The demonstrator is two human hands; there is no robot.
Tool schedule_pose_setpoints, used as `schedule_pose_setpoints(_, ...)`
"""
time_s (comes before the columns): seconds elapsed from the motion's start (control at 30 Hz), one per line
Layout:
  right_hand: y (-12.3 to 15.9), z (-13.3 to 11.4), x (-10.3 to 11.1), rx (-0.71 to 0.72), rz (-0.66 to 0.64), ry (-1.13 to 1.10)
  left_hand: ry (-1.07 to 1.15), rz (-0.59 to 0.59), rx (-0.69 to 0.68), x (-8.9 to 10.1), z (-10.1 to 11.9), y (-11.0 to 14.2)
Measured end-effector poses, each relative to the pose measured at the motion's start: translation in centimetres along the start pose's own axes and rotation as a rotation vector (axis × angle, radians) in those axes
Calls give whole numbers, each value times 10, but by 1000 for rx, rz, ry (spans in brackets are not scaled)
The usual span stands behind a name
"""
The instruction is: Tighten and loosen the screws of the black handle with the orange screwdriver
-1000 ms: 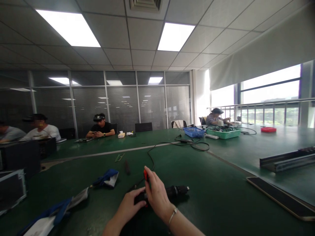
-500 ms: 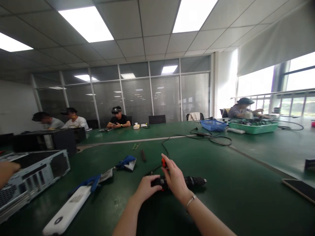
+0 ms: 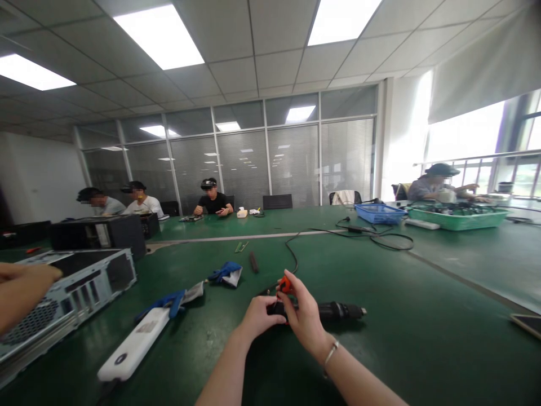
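A black electric screwdriver (image 3: pixel 340 311) lies across the green table in front of me, its tip to the right. My left hand (image 3: pixel 258 317) is closed around its rear end, thumb on top. Over the body of the tool, my right hand (image 3: pixel 305 313) pinches a small orange-red piece (image 3: pixel 285 283) between thumb and fingers. Whether that piece is joined to the screwdriver I cannot tell, as my fingers cover part of it. A dark cord (image 3: pixel 270 290) runs from behind my left hand.
Left of me lie a white power bank-like block (image 3: pixel 137 341), blue-grey gloves (image 3: pixel 226 273) and an open metal computer case (image 3: pixel 80 301), with another person's arm (image 3: pixel 25 287) over it. Blue (image 3: pixel 379 214) and green baskets (image 3: pixel 459 219) stand at the back right. Several co-workers sit around the table.
My view has swung left, bringing the computer case and a person's arm into sight. My left hand stays on the screwdriver; my right fingers have tilted, showing more of the orange-red piece.
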State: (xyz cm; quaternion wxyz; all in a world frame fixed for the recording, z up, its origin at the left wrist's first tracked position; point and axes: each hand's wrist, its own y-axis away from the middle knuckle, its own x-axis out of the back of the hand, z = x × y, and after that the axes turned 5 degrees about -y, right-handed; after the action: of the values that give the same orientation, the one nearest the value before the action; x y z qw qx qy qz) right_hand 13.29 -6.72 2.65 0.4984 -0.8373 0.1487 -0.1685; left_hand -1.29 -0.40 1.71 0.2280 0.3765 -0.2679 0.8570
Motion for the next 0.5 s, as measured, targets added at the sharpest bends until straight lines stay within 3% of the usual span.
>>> schedule_pose_setpoints(0.27, 3, 4, -5, 48, -67, 51, 16, 7, -22, -2, -5, -2)
schedule_pose_setpoints(0.43, 0, -9, -6, 125, -250, 200, -66, 74, -7, -6, -6, -3)
schedule_pose_setpoints(0.5, -1, -14, -7, 119, -263, 286, -100, 92, -8, -8, -9, -4)
